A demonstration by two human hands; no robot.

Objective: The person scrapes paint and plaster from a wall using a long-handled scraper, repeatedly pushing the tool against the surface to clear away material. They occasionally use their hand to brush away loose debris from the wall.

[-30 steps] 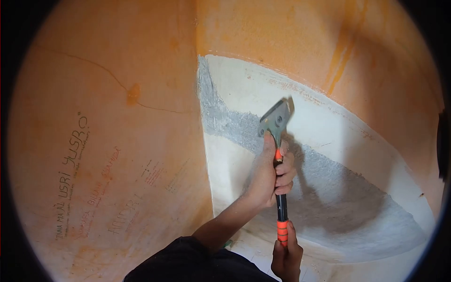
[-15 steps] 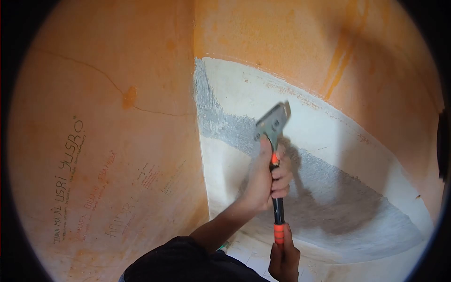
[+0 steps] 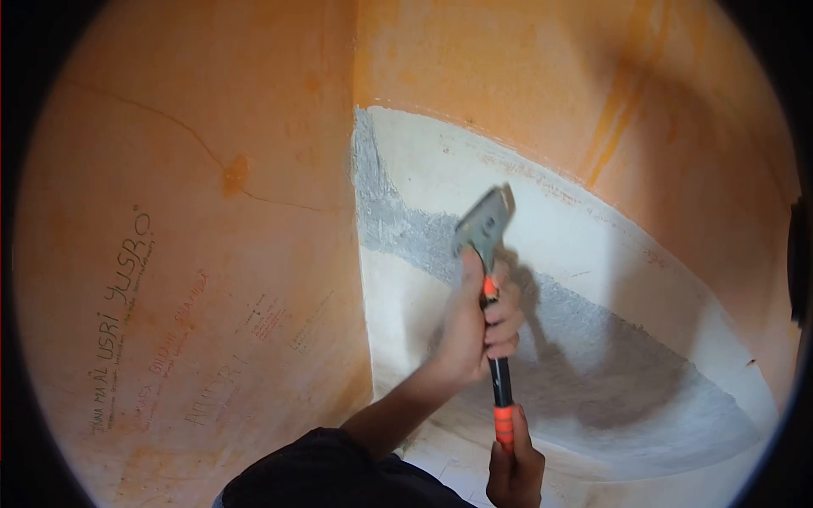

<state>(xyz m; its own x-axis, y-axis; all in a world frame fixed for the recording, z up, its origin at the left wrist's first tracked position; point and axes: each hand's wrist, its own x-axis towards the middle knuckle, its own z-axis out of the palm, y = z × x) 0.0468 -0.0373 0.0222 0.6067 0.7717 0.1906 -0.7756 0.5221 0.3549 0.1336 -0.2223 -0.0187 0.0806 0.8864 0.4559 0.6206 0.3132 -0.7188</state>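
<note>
A long-handled scraper (image 3: 500, 381) with a flat metal head, a black shaft and orange bands is held upright before the wall. My left hand (image 3: 476, 326) wraps round the shaft just below the head, its thumb up against the head's base. Lower down, my right hand (image 3: 515, 466) grips the orange end of the handle. The scraper's head lies over the border between the white wall area (image 3: 559, 220) and the rough grey patch (image 3: 415, 224); whether its edge touches the wall cannot be made out.
An orange wall (image 3: 212, 279) with handwriting and a thin crack stands on the left and meets the other wall at a corner. Orange paint (image 3: 508, 68) covers the upper right wall. A dark object (image 3: 798, 262) is at the far right edge.
The scraper's head and my left hand have shifted slightly left. Both hands keep their hold, and the view has moved a little.
</note>
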